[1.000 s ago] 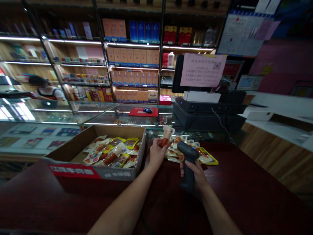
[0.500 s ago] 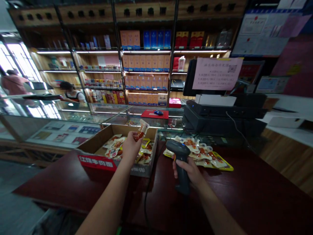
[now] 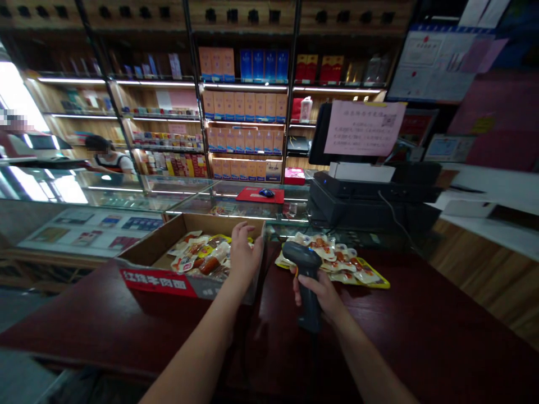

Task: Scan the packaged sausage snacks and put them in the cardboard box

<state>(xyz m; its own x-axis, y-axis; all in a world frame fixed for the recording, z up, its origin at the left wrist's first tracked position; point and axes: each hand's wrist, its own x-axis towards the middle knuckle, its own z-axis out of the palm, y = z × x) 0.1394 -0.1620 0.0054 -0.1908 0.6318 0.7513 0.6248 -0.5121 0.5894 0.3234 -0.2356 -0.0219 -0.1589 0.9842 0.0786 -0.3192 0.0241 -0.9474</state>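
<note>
My right hand is wrapped round the grip of a dark grey barcode scanner, held over the table with its head tilted up and left. Over the right side of an open cardboard box is my left hand, fingers apart and holding nothing I can see. Several clear vacuum packs of brown snack food fill the box, some with yellow edging. More of these snack packs lie in a pile on the table, just behind and right of the scanner.
A dark red table bears the box and the pile. Behind it run glass display counters with a red mat and a blue mouse. A monitor with a pink notice stands right. Another person sits behind the far-left counter.
My left hand, which held up a snack pack over the box, has let it go and moved right, fingers spread. My right hand keeps the scanner. The view has turned slightly.
</note>
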